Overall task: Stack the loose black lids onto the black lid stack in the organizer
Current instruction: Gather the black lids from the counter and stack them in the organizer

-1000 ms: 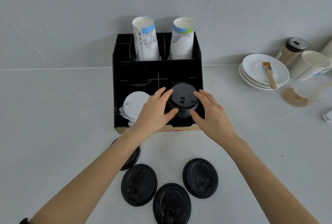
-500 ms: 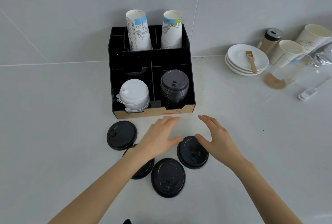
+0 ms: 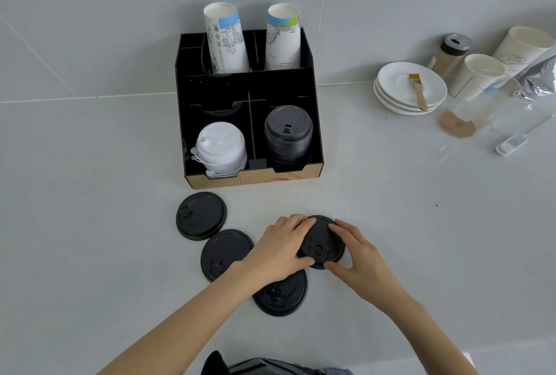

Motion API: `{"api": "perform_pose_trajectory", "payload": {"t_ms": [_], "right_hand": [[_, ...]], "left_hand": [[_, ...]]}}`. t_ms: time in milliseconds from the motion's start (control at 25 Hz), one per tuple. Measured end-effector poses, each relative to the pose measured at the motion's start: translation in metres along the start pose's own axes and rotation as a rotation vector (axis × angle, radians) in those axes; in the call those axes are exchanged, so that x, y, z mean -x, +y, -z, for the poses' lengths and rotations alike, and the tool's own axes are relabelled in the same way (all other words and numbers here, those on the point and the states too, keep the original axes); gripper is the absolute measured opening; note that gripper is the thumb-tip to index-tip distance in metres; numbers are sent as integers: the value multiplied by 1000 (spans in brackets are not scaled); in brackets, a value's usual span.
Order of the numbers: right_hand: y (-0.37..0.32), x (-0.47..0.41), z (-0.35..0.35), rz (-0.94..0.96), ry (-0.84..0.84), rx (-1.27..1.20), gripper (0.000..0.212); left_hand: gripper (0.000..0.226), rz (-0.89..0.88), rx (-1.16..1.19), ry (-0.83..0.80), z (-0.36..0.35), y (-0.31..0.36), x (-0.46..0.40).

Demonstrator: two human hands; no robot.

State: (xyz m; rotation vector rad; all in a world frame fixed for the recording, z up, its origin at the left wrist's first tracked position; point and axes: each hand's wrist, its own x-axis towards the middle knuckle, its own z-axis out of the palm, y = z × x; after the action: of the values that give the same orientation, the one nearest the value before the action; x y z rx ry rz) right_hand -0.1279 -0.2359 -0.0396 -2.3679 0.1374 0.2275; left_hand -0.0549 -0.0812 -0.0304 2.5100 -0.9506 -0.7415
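The round black plastic lid point(image 3: 321, 242) lies flat on the grey bench, well in front of the black organizer point(image 3: 249, 94). The left hand point(image 3: 281, 249) and right hand point(image 3: 356, 249) pinch its opposite rims, fingers half-curled. It is best lifted level and centred over the black lid stack point(image 3: 288, 135) in the front right compartment before pressing down.

Both hands point(image 3: 282, 251) forward, fingers point(image 3: 341, 228) curled inward.

Pale grey surface point(image 3: 90, 224) meeting a wall point(image 3: 105, 13) of large light grey tiles with thin pale grout lines. Lighting is soft and even, shadows faint. At right on the surface: stacked white saucers point(image 3: 391, 97) bearing a small brush point(image 3: 417, 94), a lidded shaker point(image 3: 449, 54), and paper cups point(image 3: 481, 73).
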Motion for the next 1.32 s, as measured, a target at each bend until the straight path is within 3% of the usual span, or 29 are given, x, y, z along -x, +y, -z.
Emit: {"api": "perform_pose_trajectory", "payload": {"t_ms": [480,840,1320], "right_hand": [[-18,-16,12,89,87,-41,57],[-55,-46,40,215,196,-67,55],[-86,-120,67,226,285,-44,50]], "left_hand": [[64,-33,92,157,27,-17,6],[60,-76,194,425,74,-25,10],[51,29,291,644,128,-42,-30]]}}
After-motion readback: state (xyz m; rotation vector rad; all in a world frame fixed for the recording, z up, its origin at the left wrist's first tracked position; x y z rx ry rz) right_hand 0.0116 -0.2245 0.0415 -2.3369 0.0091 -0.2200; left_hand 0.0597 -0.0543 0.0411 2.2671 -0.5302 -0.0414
